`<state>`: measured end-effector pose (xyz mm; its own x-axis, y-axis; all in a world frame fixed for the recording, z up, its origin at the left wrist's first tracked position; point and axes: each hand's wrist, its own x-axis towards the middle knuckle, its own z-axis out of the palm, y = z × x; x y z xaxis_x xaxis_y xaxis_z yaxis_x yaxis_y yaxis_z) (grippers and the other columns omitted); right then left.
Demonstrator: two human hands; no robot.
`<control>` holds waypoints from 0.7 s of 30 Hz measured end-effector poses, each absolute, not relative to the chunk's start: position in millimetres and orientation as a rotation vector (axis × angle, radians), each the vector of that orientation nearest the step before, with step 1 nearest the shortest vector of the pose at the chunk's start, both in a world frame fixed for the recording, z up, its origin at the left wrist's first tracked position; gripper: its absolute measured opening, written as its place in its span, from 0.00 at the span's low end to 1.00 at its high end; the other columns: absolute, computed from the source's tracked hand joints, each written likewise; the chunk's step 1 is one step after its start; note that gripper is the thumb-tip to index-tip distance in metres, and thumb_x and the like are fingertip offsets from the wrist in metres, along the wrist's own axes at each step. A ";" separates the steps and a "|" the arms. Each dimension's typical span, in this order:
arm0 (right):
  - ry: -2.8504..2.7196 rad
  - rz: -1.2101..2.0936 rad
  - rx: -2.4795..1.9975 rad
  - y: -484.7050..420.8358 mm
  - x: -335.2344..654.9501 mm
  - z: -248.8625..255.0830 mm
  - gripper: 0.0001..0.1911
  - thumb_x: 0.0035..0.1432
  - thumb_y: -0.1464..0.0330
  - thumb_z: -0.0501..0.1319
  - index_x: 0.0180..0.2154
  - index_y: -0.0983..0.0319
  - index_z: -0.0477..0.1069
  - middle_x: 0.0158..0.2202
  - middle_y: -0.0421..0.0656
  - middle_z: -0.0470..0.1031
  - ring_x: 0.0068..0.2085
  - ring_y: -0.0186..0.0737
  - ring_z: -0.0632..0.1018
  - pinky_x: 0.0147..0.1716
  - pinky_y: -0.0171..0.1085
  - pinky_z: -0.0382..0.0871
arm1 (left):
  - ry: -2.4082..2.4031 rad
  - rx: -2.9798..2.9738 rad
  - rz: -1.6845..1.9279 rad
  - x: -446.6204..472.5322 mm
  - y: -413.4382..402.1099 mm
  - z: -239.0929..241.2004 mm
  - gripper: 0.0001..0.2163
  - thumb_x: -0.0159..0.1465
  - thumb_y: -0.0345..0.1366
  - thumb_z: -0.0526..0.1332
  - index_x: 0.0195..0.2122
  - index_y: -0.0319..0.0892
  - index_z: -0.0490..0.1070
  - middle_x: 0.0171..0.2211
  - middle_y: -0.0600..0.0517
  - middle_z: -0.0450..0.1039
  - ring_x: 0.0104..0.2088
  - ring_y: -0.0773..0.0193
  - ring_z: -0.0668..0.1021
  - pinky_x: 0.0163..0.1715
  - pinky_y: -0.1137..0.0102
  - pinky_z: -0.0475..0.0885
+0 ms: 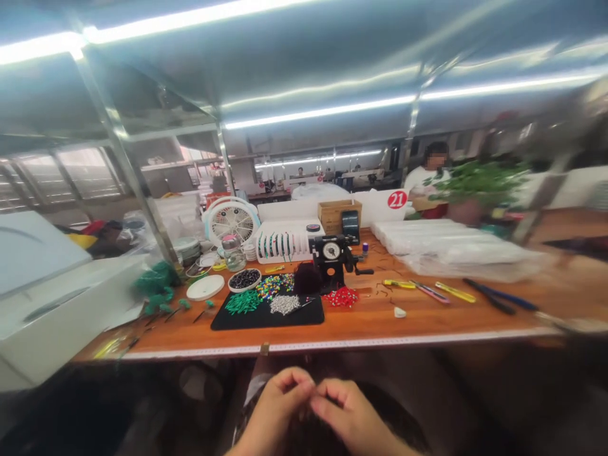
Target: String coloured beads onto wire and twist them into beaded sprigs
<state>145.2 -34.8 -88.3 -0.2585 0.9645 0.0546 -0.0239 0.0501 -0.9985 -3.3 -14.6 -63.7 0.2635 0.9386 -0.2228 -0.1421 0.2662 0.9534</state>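
Long wooden workbench (427, 320), metal shelf frame (124, 158) overhead, bright strip lights (318, 114), white cabinet (52, 297) alongside

A single head-worn camera looks forward and slightly down from the near long edge of the orange-brown wooden bench (380, 316), set back from it. The left hand (278, 405) and right hand (349, 415) sit close below the lens at the bottom edge; the workshop's far end recedes, blurred.

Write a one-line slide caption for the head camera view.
Both hands, left hand and right hand, pinch fingertips together below the wooden workbench, where bead piles lie on a black mat.
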 end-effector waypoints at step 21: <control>-1.364 1.456 -1.048 -32.5 146.1 -84.8 0.08 0.48 0.66 0.53 0.24 0.64 0.65 0.15 0.33 0.57 0.18 0.29 0.58 0.19 0.29 0.52 | 1.197 1.344 0.803 -19.3 -13.3 -55.1 0.13 0.43 0.40 0.70 0.30 0.41 0.77 0.28 0.49 0.77 0.32 0.58 0.75 0.33 0.69 0.66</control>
